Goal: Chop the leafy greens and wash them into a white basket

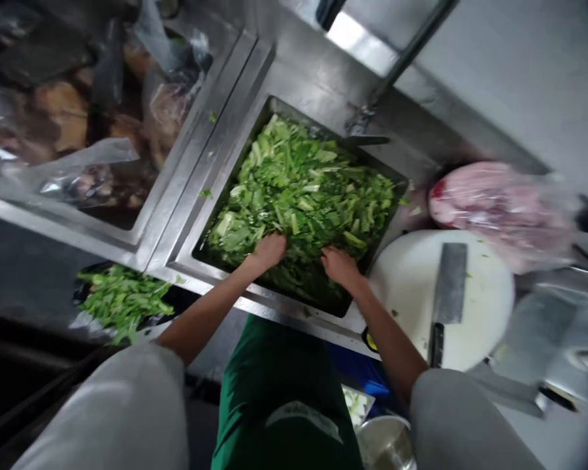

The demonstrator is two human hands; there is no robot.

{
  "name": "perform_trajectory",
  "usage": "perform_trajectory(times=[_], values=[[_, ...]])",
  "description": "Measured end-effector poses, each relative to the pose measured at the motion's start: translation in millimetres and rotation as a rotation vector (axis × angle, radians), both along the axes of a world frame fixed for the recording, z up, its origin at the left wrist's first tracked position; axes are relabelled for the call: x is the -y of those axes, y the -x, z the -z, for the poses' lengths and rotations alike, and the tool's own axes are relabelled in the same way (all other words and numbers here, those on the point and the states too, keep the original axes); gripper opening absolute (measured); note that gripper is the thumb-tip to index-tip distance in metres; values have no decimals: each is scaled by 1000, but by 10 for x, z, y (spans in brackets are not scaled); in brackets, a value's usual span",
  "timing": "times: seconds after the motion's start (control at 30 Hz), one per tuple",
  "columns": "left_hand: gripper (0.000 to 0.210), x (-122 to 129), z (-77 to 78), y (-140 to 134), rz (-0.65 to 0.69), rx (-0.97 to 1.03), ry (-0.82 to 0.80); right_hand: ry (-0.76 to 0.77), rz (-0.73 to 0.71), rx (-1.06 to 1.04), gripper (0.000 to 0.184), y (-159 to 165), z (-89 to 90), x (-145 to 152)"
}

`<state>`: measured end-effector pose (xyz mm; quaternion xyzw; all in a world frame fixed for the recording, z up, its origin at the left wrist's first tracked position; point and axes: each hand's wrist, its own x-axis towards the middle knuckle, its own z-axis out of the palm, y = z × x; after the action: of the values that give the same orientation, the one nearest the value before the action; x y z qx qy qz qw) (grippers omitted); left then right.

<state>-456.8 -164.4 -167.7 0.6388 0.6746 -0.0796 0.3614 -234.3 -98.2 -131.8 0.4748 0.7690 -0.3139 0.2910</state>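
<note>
Two bare hands at one sink basin (pixel 269 295), seen from where I stand. Cut greens (pixel 313 196), too many to count, nearly fill the basin, w/ some water showing btwn pcs. L hand (pixel 270 251) (×1): fingers curled, at the near edge of the greens; can't tell if it grips any. R hand (pixel 340 266) (×1): same edge, apart from L, fingers bent inward; grip likewise can't be told. Tap (pixel 367 140), ×1, at the far side. To the left, a 2nd basin (pixel 53 219) w/ several bagged pcs, no. unclear. Below it, 1 heap of leafy greens (pixel 125 300). To the right, 1 round white board (pixel 402 287) bearing 1 cleaver (pixel 451 284), flat, plus a few green scraps; just beyond, 1 plastic-wrapped pink pc. of meat (pixel 504 209). Lower down, nr the green apron (pixel 284 398) (×1): 1 metal bowl (pixel 385 437), partly hidden by the R sleeve (pixel 465 418).
</note>
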Motion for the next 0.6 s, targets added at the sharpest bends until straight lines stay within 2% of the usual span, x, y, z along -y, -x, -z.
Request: perform_trajectory(times=[0.07, 0.13, 0.2, 0.23, 0.3, 0.37, 0.43, 0.5, 0.57, 0.6], values=[[29, 179, -219, -90, -12, -35, -124, -132, 135, -234, 40, -104, -254, 101], [28, 422, -348, -261, 91, 77, -187, -260, 344, -445, 41, -153, -413, 141], [30, 700, -375, -491, 260, 239, -163, -353, 534, -555, 41, -129, -508, 130], [37, 837, -354, -612, 333, 286, -147, -383, 575, -591, 39, -91, -545, 115], [41, 1072, -264, -822, 452, 321, -134, -389, 529, -636, 31, 17, -622, 90], [27, 1218, -154, -959, 516, 315, -141, -363, 433, -655, 26, 117, -714, 86], [20, 1247, -82, -1021, 537, 306, -155, -362, 430, -694, 27, 143, -817, 96], [20, 1169, -106, -1037, 533, 292, -192, -400, 498, -790, 31, 55, -921, 109], [19, 1049, -288, -1046, 496, 250, -272, -446, 577, -901, 32, -118, -1017, 133], [19, 1006, -450, -1060, 454, 203, -317, -468, 612, -951, 33, -203, -1056, 153]])
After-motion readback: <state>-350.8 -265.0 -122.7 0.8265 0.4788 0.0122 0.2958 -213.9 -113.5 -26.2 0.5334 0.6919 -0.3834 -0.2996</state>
